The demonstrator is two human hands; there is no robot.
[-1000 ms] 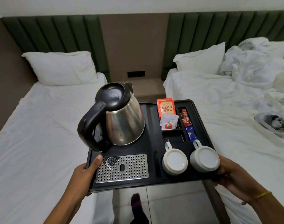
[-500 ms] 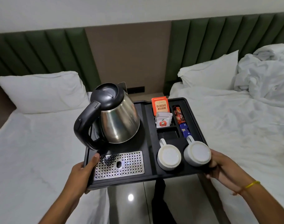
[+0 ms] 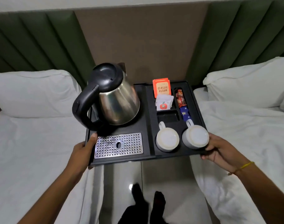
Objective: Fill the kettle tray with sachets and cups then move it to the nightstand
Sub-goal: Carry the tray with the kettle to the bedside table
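Tray of black moulded plastic (image 3: 147, 110) sits at the centre of the view, held in the air between two beds and above the floor, its far edge close to the brown wall panel at 12 o'clock. The nightstand itself is hidden beneath the tray, so I cannot tell whether any part of the tray touches it yet.

On the tray, at 10 o'clock, stands a steel kettle with a black lid and handle (image 3: 117, 101); a perforated metal drip grate (image 3: 118, 145) lies at 7 o'clock. At 1 o'clock an orange tea box (image 3: 161, 87) stands upright, with a white sachet (image 3: 164, 103) just in front of it and red and blue sachets (image 3: 182, 104) in the slot beside. The small compartment below the white sachet looks empty. Two white ceramic cups (image 3: 167, 139) rest upside down at 5 o'clock.

The left hand (image 3: 83, 152) clamps the tray's near-left corner, thumb pressed on top beside the grate and the fingers hidden under the tray. The right hand (image 3: 219, 151) pinches the near-right corner, with the thumb touching the right cup.

Filling appears done; setting down remains. The kettle is tall and heavy on the left, so a tilt while lowering could slide it or tip it. The right thumb could nudge the cup out of its well. White pillows (image 3: 33, 92) crowd both sides and could catch the tray's edges.
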